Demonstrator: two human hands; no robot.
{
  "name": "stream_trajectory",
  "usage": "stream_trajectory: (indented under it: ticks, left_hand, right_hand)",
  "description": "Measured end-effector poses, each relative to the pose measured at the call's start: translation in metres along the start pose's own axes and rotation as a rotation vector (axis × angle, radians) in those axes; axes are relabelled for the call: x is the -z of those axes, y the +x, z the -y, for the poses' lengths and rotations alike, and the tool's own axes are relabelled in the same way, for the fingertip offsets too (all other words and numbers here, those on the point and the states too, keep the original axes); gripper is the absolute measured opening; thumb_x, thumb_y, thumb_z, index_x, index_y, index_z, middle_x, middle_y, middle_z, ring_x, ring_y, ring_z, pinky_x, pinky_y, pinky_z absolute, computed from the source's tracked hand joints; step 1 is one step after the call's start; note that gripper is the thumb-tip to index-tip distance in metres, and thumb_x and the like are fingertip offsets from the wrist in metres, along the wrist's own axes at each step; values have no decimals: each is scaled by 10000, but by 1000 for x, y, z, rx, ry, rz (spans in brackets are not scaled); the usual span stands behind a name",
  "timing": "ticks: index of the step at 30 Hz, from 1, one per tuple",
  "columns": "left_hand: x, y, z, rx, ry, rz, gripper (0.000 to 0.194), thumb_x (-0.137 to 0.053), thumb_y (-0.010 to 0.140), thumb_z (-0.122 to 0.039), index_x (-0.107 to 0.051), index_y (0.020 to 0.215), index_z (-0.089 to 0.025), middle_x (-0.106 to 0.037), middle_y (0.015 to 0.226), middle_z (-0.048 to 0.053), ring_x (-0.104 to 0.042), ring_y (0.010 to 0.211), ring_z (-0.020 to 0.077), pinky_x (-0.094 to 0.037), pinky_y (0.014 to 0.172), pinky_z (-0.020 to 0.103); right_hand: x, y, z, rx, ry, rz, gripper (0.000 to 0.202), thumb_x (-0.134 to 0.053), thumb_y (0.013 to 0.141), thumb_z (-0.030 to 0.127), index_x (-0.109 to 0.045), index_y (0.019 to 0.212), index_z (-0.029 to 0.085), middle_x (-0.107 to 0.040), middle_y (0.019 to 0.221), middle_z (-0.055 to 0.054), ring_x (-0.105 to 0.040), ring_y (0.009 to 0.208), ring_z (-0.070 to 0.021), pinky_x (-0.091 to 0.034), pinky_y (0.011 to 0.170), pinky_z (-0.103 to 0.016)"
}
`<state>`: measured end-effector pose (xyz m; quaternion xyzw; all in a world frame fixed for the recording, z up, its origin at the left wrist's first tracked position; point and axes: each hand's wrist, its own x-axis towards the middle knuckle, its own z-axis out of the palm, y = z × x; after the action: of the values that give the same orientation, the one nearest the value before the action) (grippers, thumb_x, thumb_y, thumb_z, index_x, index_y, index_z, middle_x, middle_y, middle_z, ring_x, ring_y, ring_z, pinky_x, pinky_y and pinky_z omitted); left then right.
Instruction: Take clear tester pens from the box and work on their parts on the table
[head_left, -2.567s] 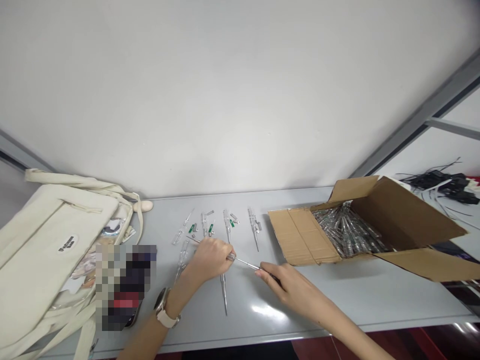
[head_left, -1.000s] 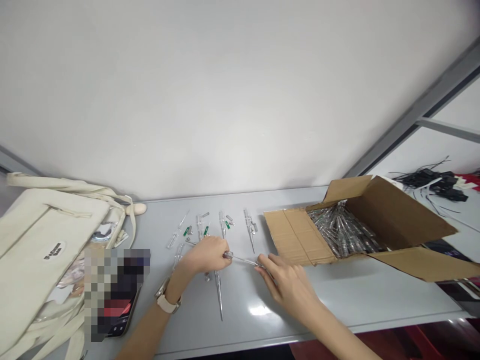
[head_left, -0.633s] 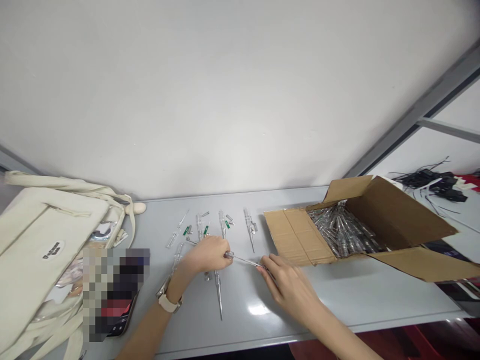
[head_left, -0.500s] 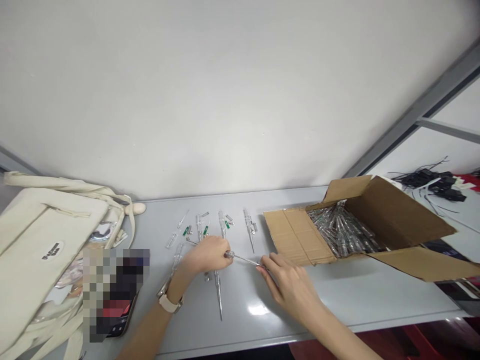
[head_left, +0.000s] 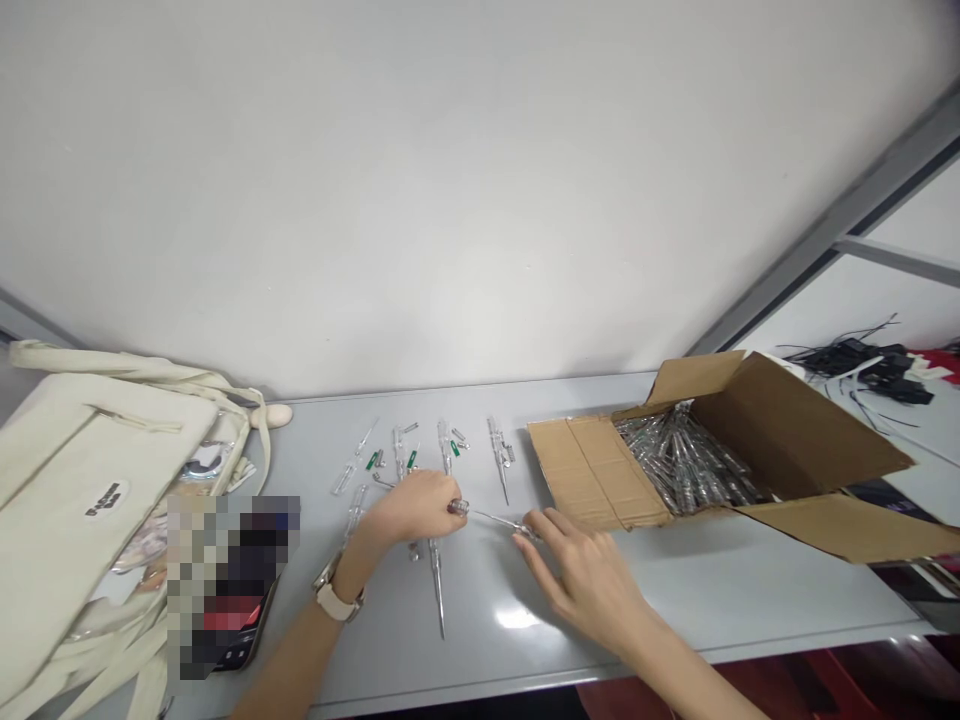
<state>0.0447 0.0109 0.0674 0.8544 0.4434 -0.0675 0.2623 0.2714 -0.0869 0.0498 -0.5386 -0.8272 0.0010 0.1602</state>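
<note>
My left hand (head_left: 421,505) is closed round a clear tester screwdriver handle (head_left: 458,507), its end poking out past the thumb side. In my right hand (head_left: 574,560) a small screwdriver (head_left: 499,521) is pinched, its thin metal shaft pointing left. A short gap separates the shaft's tip from the handle. Beneath and below my left hand lies a clear screwdriver (head_left: 438,590), partly covered. Behind the hands are further clear screwdrivers (head_left: 498,460), with small springs (head_left: 510,453) and green slips (head_left: 454,449) beside them. Another clear handle (head_left: 355,510) rests by my left wrist.
An open cardboard box (head_left: 810,420) full of clear screwdrivers stands at right, flaps spread. A cream bag (head_left: 67,500) and a partly blurred phone (head_left: 244,640) occupy the left. Black cables (head_left: 870,365) lie far right. A wall rises behind the grey table (head_left: 480,640).
My right hand's screwdriver has drawn slightly right, its tip now apart from the handle; before, the shaft reached the handle's end. My left hand has hardly moved.
</note>
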Motion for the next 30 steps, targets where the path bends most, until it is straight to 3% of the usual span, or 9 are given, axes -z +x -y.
stream_trajectory:
  ticks: [10, 14, 17, 25, 27, 30]
  left_hand:
    - [-7, 3, -4, -11, 168, -21, 221, -470, 719, -208, -378, 518, -206, -460, 469, 17, -450, 469, 161, -238, 516, 294]
    - [-9, 4, -7, -20, 171, -12, 219, -489, 720, -201, -402, 519, -201, -478, 473, 18, -470, 480, 161, -244, 516, 289]
    - [-9, 7, -9, -27, 140, 19, 211, -490, 717, -206, -418, 518, -204, -483, 477, 15, -448, 477, 155, -240, 511, 292]
    - [-8, 16, -14, -69, 132, 9, 212, -487, 703, -206, -399, 510, -203, -457, 467, 10, -359, 448, 135, -212, 497, 306]
    - [-9, 18, -14, -70, 151, -2, 211, -492, 709, -210, -420, 512, -199, -476, 468, 17, -388, 447, 140, -219, 493, 304]
    - [-11, 20, -14, -77, 187, -19, 204, -497, 731, -214, -483, 529, -189, -540, 503, 40, -473, 479, 160, -256, 505, 296]
  right_hand:
    - [11, 1, -3, -145, 343, 223, 294, -380, 999, 385, -507, 788, 224, -496, 544, 38, -429, 455, -120, -206, 482, -239]
    - [2, -7, -2, -209, 527, 264, 298, -354, 1007, 410, -479, 806, 230, -482, 558, 50, -445, 487, -121, -286, 498, -218]
    - [-9, -16, 1, -231, 502, 202, 286, -338, 1016, 394, -477, 831, 227, -514, 611, 41, -487, 513, -124, -333, 520, -219]
    - [-28, -33, -5, -57, 4, -157, 234, -411, 1003, 282, -625, 1035, 196, -569, 741, -31, -556, 595, -145, -355, 578, -254]
    - [-29, -34, -4, -85, 18, -170, 253, -407, 1004, 286, -624, 1097, 194, -578, 774, -45, -571, 639, -159, -382, 611, -263]
    - [-26, -32, -2, -222, 196, -95, 299, -344, 1021, 305, -612, 940, 200, -572, 789, -39, -573, 656, -154, -403, 616, -261]
